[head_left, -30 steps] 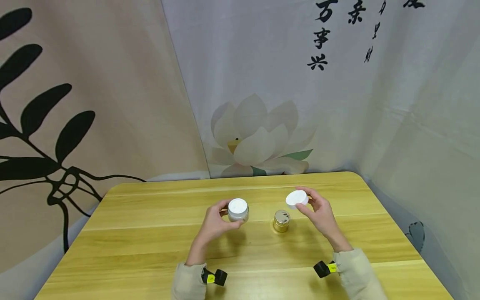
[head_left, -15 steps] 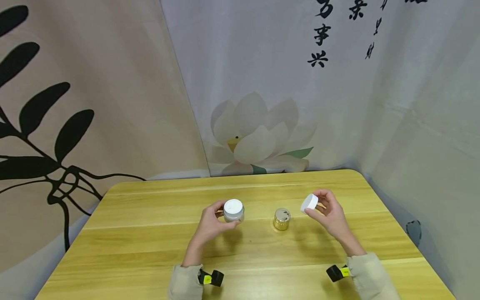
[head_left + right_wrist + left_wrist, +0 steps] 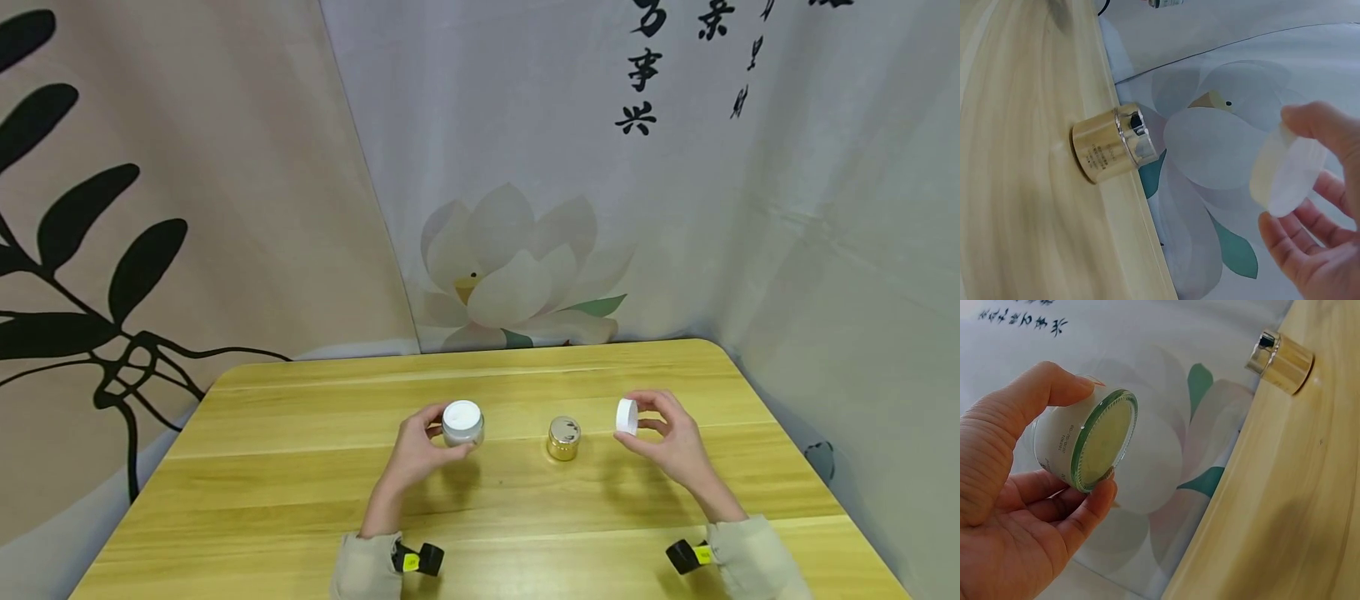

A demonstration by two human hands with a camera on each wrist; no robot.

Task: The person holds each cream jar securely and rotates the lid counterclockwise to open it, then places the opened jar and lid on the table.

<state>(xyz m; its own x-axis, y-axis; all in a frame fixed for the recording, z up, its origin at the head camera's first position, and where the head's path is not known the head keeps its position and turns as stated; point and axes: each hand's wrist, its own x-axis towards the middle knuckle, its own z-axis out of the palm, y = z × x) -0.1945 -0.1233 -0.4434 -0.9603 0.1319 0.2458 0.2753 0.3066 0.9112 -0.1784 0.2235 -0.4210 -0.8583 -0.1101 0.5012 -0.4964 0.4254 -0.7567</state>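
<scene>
- Right hand (image 3: 671,442) is turning one white lid (image 3: 626,416) onto edge, pinching it at centre right.
- Left hand (image 3: 420,446) is gripping one open jar (image 3: 462,423), centre frame.
- One gold jar (image 3: 562,438) is standing between them.
- Wooden table (image 3: 262,492) is filling the lower frame; printed curtains (image 3: 525,208) are hanging behind.

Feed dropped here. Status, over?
Left hand grips open jar. Right hand pinches white lid. Gold jar stands between, untouched.

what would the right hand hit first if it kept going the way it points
Probably the gold jar. The right hand holds the white lid facing left toward it, with bare table between. Depth is unclear, so it might pass just behind it.
</scene>
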